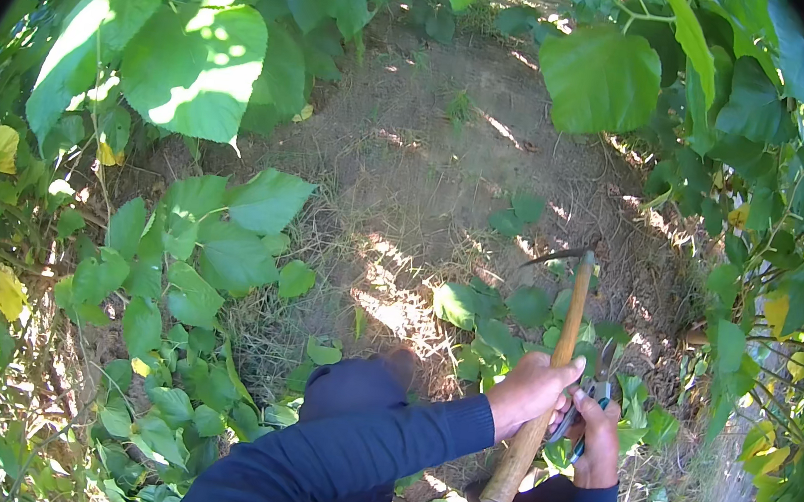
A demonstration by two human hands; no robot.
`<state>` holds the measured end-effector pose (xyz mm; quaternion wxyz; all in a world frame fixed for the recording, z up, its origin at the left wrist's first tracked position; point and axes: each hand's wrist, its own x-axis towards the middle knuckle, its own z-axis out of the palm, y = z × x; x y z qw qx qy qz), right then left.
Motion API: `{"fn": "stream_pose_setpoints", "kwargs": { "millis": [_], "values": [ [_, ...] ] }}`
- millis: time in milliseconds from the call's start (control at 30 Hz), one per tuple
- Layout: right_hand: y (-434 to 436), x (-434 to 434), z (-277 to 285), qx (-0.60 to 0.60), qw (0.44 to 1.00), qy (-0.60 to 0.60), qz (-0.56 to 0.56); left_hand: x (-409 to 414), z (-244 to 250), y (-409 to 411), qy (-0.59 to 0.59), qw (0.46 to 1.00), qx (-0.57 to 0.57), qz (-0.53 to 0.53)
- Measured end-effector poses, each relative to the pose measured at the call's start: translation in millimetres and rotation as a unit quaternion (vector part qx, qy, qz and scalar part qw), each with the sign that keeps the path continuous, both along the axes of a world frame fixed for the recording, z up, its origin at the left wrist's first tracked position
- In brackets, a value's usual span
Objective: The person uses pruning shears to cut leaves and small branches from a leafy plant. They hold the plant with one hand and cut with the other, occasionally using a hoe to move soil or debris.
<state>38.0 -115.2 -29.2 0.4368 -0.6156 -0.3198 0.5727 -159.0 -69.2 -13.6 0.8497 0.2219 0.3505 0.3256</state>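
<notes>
My left hand (531, 395) is wrapped around the wooden handle (572, 313) of a sickle. The sickle slants upward, and its dark, thin curved blade (556, 256) points left from the far end. Close beside it, my right hand (599, 439) grips a pair of pruning shears (603, 389), whose blades point away from me. The two hands nearly meet, and my left fingertips sit by the shears' handles; whether they touch is hard to tell. Leafy cut stems (501, 331) lie on the ground just beyond my hands.
Broad-leaved green plants (210, 250) crowd the left side. More foliage (743, 353) lines the right, with thin bare branches. Large leaves (600, 80) hang at the top, near the camera. Between the rows runs a dirt path (431, 134) with dry grass. My bent knee (351, 391) is below.
</notes>
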Motion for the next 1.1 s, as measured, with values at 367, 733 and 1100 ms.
{"fn": "stream_pose_setpoints", "kwargs": {
  "millis": [367,733,1100],
  "values": [
    [-1,-3,6,-0.027,1.000,0.011,0.007,-11,12,5,0.005,0.995,-0.072,0.068],
    [3,1,3,-0.017,1.000,0.023,-0.008,-6,12,1,0.027,0.998,0.009,0.055],
    [-11,7,24,0.027,0.997,0.046,-0.049,16,3,-11,0.076,0.995,0.068,0.014]
  ]
}}
